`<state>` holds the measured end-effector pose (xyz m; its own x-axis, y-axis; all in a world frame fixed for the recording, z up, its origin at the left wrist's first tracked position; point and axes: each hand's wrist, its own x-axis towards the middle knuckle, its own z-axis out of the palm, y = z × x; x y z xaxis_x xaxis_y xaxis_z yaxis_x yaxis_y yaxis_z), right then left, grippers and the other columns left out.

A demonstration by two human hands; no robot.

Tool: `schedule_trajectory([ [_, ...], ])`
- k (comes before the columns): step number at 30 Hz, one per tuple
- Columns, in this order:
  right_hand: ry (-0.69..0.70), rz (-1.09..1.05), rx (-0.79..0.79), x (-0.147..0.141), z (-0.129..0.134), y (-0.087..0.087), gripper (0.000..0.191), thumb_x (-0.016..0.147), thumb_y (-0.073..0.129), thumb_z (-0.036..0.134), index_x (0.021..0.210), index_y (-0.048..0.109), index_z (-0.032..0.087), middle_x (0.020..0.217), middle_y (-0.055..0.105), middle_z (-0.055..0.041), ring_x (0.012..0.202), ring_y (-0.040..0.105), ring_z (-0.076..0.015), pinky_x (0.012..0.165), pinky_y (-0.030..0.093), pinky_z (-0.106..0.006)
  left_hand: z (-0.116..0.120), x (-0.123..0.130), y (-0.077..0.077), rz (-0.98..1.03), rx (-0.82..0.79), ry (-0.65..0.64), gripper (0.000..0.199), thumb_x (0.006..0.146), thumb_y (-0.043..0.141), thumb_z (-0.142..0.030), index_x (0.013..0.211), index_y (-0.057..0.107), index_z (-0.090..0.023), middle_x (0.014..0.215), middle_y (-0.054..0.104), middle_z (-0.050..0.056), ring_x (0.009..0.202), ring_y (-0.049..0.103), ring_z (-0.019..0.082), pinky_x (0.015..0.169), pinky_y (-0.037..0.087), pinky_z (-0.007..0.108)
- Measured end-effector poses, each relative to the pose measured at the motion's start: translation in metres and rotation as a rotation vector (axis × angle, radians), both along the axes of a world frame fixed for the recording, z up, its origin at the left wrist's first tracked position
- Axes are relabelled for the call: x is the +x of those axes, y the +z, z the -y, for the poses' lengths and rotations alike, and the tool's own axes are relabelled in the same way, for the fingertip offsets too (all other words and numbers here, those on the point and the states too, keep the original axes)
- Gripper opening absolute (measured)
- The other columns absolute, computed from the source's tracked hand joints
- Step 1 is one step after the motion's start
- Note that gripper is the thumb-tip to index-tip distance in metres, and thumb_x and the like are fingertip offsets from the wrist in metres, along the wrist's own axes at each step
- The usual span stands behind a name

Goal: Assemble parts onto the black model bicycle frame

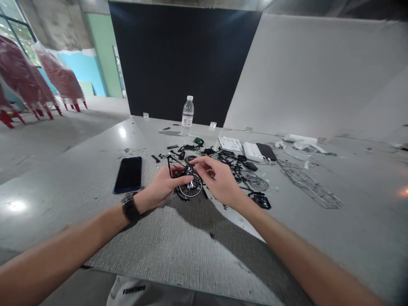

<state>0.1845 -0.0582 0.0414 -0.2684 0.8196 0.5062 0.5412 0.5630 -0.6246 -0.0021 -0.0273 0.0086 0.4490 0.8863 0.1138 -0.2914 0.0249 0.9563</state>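
My left hand (161, 187), with a black watch on its wrist, is closed around a small model bicycle (193, 189) with a black frame and a spoked wheel. Its thumb presses on the side near a dark round part (189, 170). From the other side, my right hand (219, 180) reaches in with thumb and fingers curled together, the tips right beside that round part. Whatever sits between the right fingertips is too small or hidden to make out. Just behind the hands lie loose black model parts (228, 157), among them another spoked wheel (255, 180).
A dark phone (128, 174) lies left of my hands. Behind the parts stand a water bottle (187, 117), a printed sheet (230, 143) and a white box-like device (253, 151). To the right lies an empty parts frame (310, 185). A black panel (188, 59) rises at the back.
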Motion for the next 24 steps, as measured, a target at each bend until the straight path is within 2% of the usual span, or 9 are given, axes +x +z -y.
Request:
schedule_trajectory([
  [4, 0.027, 0.040, -0.067, 0.001, -0.001, -0.003, 0.021, 0.099, 0.056, 0.030, 0.116, 0.064, 0.020, 0.085, 0.069, -0.0031, 0.078, 0.065, -0.0174, 0.067, 0.053, -0.031, 0.000, -0.001, 0.003, 0.062, -0.038, 0.071, 0.029, 0.069, 0.089, -0.023, 0.090, 0.072, -0.012, 0.086, 0.070, 0.004, 0.076, 0.062, 0.013, 0.072, 0.048, 0.027],
  [8, 0.034, 0.038, -0.079, 0.000, -0.002, -0.007, 0.021, 0.098, 0.056, 0.028, 0.117, 0.062, 0.020, 0.079, 0.065, -0.0007, 0.071, 0.062, -0.0161, 0.066, 0.052, -0.031, 0.001, 0.000, 0.005, 0.073, -0.043, 0.084, 0.028, 0.068, 0.089, -0.023, 0.089, 0.074, -0.011, 0.084, 0.070, 0.005, 0.072, 0.062, 0.013, 0.067, 0.049, 0.026],
  [16, 0.016, 0.029, -0.077, 0.000, -0.003, -0.010, 0.019, 0.098, 0.060, 0.033, 0.113, 0.062, 0.021, 0.078, 0.065, 0.0004, 0.066, 0.059, -0.0143, 0.062, 0.049, -0.030, 0.000, -0.001, 0.001, 0.074, -0.047, 0.125, 0.030, 0.068, 0.090, -0.023, 0.089, 0.073, -0.011, 0.085, 0.071, 0.005, 0.072, 0.063, 0.012, 0.066, 0.051, 0.024],
  [24, 0.031, 0.043, -0.089, 0.001, 0.001, -0.009, 0.018, 0.100, 0.054, 0.035, 0.109, 0.059, 0.021, 0.085, 0.071, -0.0040, 0.072, 0.064, -0.0170, 0.064, 0.049, -0.031, -0.001, -0.001, 0.002, 0.112, -0.099, 0.144, 0.031, 0.065, 0.091, -0.021, 0.085, 0.070, -0.012, 0.081, 0.071, 0.003, 0.072, 0.065, 0.013, 0.068, 0.052, 0.025],
])
